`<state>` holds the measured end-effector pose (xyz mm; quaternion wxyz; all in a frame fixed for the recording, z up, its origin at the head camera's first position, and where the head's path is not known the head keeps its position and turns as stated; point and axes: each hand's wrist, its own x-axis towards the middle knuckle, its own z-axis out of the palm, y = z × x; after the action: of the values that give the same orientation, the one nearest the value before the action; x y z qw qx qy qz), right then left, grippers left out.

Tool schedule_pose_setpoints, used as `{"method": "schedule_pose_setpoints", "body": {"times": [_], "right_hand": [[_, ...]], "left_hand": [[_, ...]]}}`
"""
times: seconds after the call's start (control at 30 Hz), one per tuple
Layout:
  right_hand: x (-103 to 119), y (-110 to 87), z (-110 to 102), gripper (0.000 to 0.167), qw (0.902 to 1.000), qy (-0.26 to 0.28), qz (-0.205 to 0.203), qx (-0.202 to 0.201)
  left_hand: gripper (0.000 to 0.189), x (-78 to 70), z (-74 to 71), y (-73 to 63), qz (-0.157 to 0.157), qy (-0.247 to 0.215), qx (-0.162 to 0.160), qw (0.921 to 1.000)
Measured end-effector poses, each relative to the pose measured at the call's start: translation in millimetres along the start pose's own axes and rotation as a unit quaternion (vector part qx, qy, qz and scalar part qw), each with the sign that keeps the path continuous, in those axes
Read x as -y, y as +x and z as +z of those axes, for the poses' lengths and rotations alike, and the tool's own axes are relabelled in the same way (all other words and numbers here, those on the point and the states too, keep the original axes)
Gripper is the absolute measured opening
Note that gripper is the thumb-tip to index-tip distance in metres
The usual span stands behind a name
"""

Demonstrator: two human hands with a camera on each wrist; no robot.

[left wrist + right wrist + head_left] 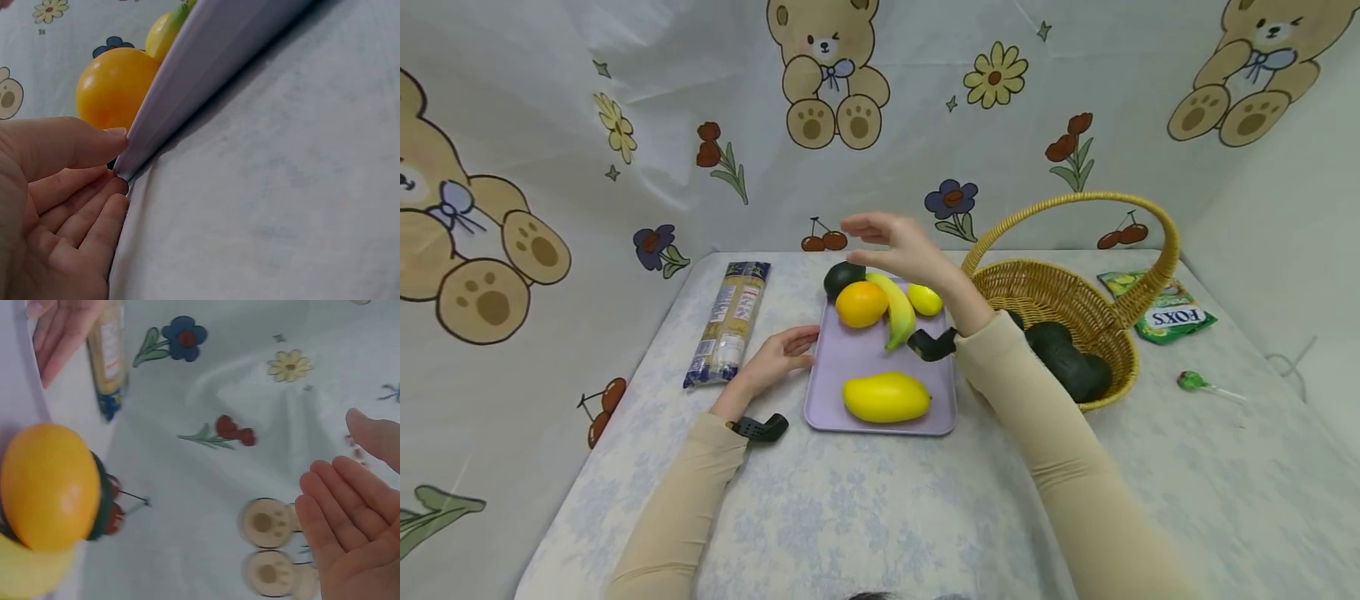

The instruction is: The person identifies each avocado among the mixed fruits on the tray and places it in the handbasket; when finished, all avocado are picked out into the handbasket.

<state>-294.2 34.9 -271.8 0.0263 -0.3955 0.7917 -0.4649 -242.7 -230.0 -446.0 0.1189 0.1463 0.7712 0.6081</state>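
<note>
A lilac tray lies on the table. A yellow mango rests at its near end; an orange, a banana, a lemon and a dark green avocado are grouped at the far end. My left hand is at the tray's left side. In the left wrist view, its thumb touches or nearly touches the rim, with the fingers fairly straight below. Raised over the tray's far end, my right hand holds nothing, its fingers and thumb apart.
Right of the tray stands a wicker basket with a tall handle, holding several dark green avocados. Beyond it lie a green Fox's bag and a lollipop. A pasta packet lies on the left.
</note>
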Motion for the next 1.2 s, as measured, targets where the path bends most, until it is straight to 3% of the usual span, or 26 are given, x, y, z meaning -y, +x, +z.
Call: {"method": "schedule_pose_setpoints", "body": {"times": [0.2,0.37,0.5,0.87,1.2], "right_hand": [[-45.5,37.1,20.3,0.055,0.9936,0.063,0.094,0.002],[-80.2,53.6,27.3,0.058,0.9842,0.085,0.155,-0.007],[-101.5,61.0,31.1,0.06,0.9792,0.083,0.185,0.012],[-128.7,72.6,43.3,0.062,0.9726,0.014,0.221,0.07],[-141.6,79.8,50.1,0.059,0.9708,-0.011,0.218,0.1]], "left_hand": [[0.057,0.7,-0.6,2.8,0.006,-0.001,0.005,1.0],[0.055,1.7,1.7,6.0,0.014,-0.007,0.003,0.9999],[0.056,4.0,4.4,7.3,0.013,-0.009,0.005,0.9999],[0.055,4.3,3.0,3.2,0.012,0.0,-0.001,0.9999],[0.056,-0.3,-2.6,0.5,0.008,-0.001,0.007,0.9999]]}}
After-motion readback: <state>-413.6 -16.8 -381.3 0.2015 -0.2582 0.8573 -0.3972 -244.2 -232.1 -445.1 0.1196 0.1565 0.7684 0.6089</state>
